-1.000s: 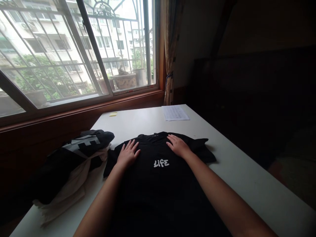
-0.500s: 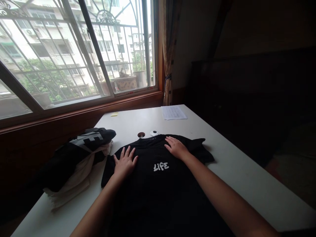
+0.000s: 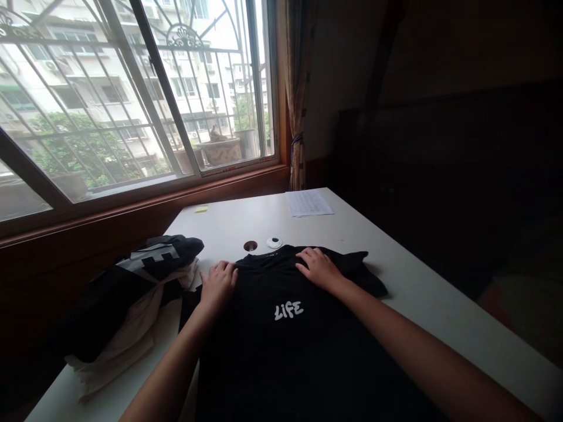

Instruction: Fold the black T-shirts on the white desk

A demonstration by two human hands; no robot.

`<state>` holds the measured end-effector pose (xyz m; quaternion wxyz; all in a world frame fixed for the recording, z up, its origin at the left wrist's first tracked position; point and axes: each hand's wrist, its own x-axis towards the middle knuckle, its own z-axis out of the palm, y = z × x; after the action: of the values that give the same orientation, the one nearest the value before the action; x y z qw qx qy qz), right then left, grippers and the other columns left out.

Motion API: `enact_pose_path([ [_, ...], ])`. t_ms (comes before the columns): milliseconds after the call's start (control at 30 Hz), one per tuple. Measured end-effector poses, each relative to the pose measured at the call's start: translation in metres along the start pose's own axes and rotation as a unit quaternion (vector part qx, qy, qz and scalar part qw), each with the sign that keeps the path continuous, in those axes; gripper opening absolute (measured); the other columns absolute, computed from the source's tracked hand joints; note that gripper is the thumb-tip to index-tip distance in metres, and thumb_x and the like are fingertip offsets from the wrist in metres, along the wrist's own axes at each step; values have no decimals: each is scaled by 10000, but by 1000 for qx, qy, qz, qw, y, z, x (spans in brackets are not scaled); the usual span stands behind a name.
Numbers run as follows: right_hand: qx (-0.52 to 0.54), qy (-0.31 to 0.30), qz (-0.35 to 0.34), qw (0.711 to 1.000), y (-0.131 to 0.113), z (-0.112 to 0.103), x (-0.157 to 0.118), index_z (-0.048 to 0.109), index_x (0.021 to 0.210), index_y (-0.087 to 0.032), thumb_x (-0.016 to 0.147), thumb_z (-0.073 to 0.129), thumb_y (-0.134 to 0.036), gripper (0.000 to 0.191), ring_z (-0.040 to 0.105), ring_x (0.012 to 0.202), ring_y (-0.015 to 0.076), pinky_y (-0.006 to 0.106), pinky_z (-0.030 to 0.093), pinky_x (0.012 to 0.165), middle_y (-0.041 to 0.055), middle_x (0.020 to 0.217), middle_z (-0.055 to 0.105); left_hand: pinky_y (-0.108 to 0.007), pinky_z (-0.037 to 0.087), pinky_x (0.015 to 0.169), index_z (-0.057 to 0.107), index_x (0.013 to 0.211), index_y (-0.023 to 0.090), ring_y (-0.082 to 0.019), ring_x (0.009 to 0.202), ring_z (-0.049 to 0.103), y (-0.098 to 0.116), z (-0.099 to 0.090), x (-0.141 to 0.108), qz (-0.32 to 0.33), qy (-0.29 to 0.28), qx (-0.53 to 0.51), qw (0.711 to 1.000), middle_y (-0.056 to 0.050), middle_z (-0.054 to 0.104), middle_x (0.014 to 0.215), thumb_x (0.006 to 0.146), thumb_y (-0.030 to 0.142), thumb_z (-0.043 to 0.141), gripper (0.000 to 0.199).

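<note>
A black T-shirt (image 3: 281, 351) lies spread on the white table, its collar toward the far side and white lettering on the chest reading upside down. My left hand (image 3: 219, 284) is at the shirt's left shoulder, fingers bent and closed on the cloth. On the other shoulder, right of the collar, my right hand (image 3: 319, 268) has its fingers curled into the fabric, which wrinkles between the two hands. Both thumbs are partly hidden. The shirt's lower part runs out of view in shadow at the bottom.
A pile of dark and pale clothes (image 3: 132, 299) lies at the left on the white table (image 3: 246, 220). Beyond the collar are a round cable hole (image 3: 250, 246) and a white round object (image 3: 274, 242). Papers (image 3: 309, 203) and a yellow note (image 3: 201, 208) lie at the far edge, near the window.
My fingers, spread flat on the shirt before, have bent and drawn in on the cloth at both shoulders. Wrinkles now show below the collar. The view has shifted slightly.
</note>
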<state>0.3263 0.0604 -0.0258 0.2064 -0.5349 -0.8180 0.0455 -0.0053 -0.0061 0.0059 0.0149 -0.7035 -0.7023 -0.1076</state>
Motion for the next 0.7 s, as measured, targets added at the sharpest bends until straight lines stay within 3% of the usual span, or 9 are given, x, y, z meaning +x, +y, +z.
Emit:
enact_pose_path([
  [67, 22, 24, 18, 999, 0, -1, 16, 715, 1151, -226, 989, 527, -332, 270, 594, 1117, 249, 361, 461, 996, 86, 1176, 688, -558, 326, 1111, 624, 1290, 238, -310, 1202, 536, 8, 2, 18, 12, 10, -16, 1000, -114, 611, 1309, 1043, 357, 389, 361],
  [167, 29, 44, 45, 998, 3, 5, 41, 713, 1158, -206, 1000, 511, -293, 271, 585, 1102, 241, 340, 449, 987, 96, 1154, 674, -406, 408, 1028, 617, 1302, 213, -283, 1161, 545, 19, 11, 43, 21, 4, -31, 999, -127, 619, 1256, 1034, 381, 428, 368],
  [300, 29, 45, 74, 996, 8, 21, 67, 702, 1200, -196, 974, 583, -349, 298, 582, 1074, 259, 373, 440, 976, 112, 1164, 663, -397, 453, 920, 630, 1265, 193, -317, 1118, 544, 26, 27, 65, 11, -2, -51, 999, -153, 614, 1212, 1007, 440, 487, 385],
  [433, 26, 36, 72, 996, 10, 34, 76, 723, 1035, -229, 929, 651, -378, 196, 567, 1038, 275, 390, 443, 905, 78, 1069, 679, -383, 466, 883, 650, 1145, 193, -302, 1064, 566, 19, 39, 77, 2, -8, -81, 997, -134, 633, 1133, 975, 444, 551, 319],
  [567, 22, 41, 51, 998, 12, 39, 76, 669, 953, -224, 927, 650, -378, 157, 553, 1022, 272, 376, 438, 859, 75, 1033, 670, -355, 472, 890, 643, 1001, 206, -269, 1066, 577, 7, 43, 82, 21, -9, -110, 994, -102, 628, 1120, 956, 408, 587, 215],
  [700, 22, 47, 16, 999, 14, 39, 78, 614, 968, -219, 973, 587, -343, 127, 577, 1011, 244, 339, 437, 860, 73, 1031, 676, -310, 470, 855, 581, 998, 230, -224, 1043, 601, 0, 40, 85, 49, -4, -137, 989, -63, 642, 1114, 979, 375, 553, 149],
])
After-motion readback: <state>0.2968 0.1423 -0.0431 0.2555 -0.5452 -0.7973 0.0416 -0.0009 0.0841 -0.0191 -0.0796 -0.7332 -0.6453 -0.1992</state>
